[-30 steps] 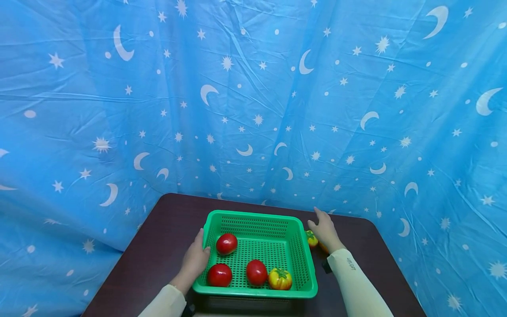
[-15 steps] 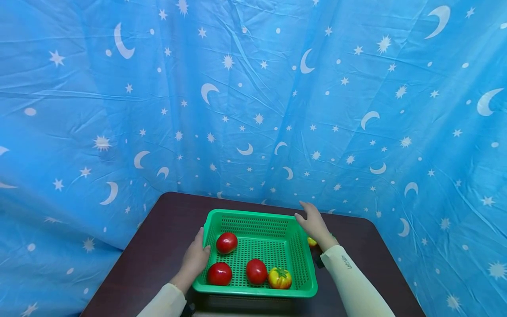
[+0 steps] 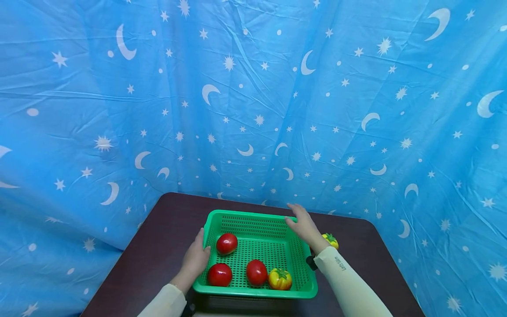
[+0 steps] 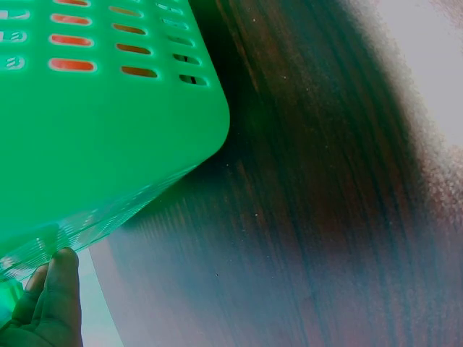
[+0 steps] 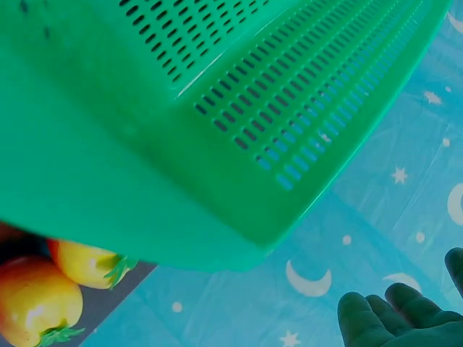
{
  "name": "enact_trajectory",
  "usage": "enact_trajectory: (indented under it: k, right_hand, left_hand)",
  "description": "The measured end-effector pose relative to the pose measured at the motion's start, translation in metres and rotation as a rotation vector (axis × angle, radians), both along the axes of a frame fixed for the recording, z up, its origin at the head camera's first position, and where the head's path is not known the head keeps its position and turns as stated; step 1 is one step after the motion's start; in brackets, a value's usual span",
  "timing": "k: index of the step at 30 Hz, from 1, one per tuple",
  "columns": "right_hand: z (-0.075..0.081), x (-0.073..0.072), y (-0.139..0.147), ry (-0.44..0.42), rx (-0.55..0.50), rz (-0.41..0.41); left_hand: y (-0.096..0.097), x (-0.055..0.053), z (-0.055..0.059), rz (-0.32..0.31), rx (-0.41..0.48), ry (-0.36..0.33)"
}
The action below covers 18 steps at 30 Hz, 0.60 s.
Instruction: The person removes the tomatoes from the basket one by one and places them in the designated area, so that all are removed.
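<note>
Four fruits (image 3: 256, 272) lie in the basket (image 3: 255, 292); left hand (image 3: 196, 256) touches it, grip unclear; right hand (image 3: 304, 225) unclenched.

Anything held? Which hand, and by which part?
Left hand is at the left rim of the green basket; can't tell if it grips or only touches. Right hand holds nothing.

Bright green basket (image 3: 253, 293) here, red fruits (image 3: 256, 272) inside it, plus a yellow-and-red fruit (image 3: 280, 280), green-topped! Dark brown table (image 3: 170, 233) under it, and behind it, blue curtain (image 3: 253, 88) scattered with white moons, stars, dots!
</note>
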State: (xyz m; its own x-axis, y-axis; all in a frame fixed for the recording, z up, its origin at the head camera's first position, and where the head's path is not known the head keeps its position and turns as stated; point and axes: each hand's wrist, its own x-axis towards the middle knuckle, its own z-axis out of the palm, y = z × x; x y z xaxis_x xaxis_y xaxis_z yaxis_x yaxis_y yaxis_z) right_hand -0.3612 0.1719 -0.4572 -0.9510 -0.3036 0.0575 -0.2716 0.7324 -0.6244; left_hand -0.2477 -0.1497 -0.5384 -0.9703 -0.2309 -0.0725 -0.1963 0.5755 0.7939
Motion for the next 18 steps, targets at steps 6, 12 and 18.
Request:
enact_trajectory:
  k: [6, 12, 18]
  right_hand:
    - [0.0, 0.005, -0.01, 0.001, 0.021, 0.009]
    - [-0.001, 0.01, -0.02, 0.025, 0.038, 0.035]
    - [-0.005, 0.013, -0.027, 0.039, 0.058, 0.084]
  left_hand:
    - [0.0, 0.0, 0.001, 0.003, -0.005, 0.001]
    - [0.001, -0.001, 0.002, 0.004, -0.008, -0.002]
    - [0.001, 0.0, 0.003, -0.002, -0.006, -0.007]
